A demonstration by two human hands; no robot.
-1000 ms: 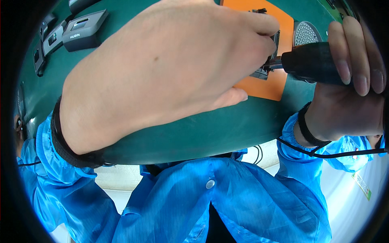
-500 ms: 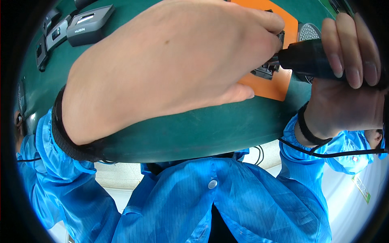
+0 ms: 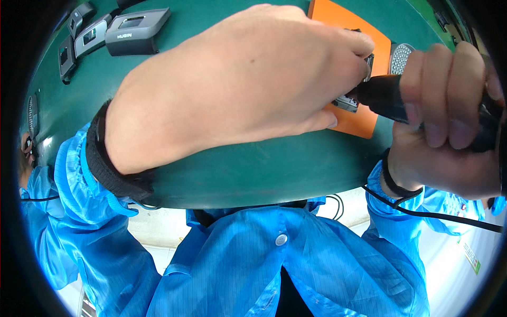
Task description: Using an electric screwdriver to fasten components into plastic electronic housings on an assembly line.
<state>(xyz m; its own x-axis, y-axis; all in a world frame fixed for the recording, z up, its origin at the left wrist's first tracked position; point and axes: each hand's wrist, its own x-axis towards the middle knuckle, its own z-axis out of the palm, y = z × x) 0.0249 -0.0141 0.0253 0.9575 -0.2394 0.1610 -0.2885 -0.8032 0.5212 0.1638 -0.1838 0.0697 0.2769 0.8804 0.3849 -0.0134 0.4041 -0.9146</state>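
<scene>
Since the earlier frames my right hand [image 3: 449, 137] has slid a bit left and up, bringing the black cylindrical power screwdriver [image 3: 406, 100] closer against my left hand [image 3: 237, 90]; left hand barely shifted. Right hand is wrapped tight around the screwdriver barrel, fingers fully curled over it. Left hand lies palm down, fingers bent onto a small grey metal-and-plastic part [image 3: 351, 100] sitting on the flat orange rectangular mat [image 3: 348, 31]; whether it pinches the part or only presses it, can't tell. Screwdriver tip meets the part just under my left fingertips, tip itself hidden. Mat sits near the curved front edge of the dark green table [image 3: 237, 169], little free room between the two hands, open green surface to the left. Left hand covers most of the mat and the part. Round silver perforated disc [image 3: 400, 55] peeks out behind the screwdriver, mostly blocked. Grey boxy devices with small screens [image 3: 116, 34] lie far left, well apart. Black wrist strap with thin black cord [image 3: 417, 203] runs off right, cut by frame rim.
</scene>
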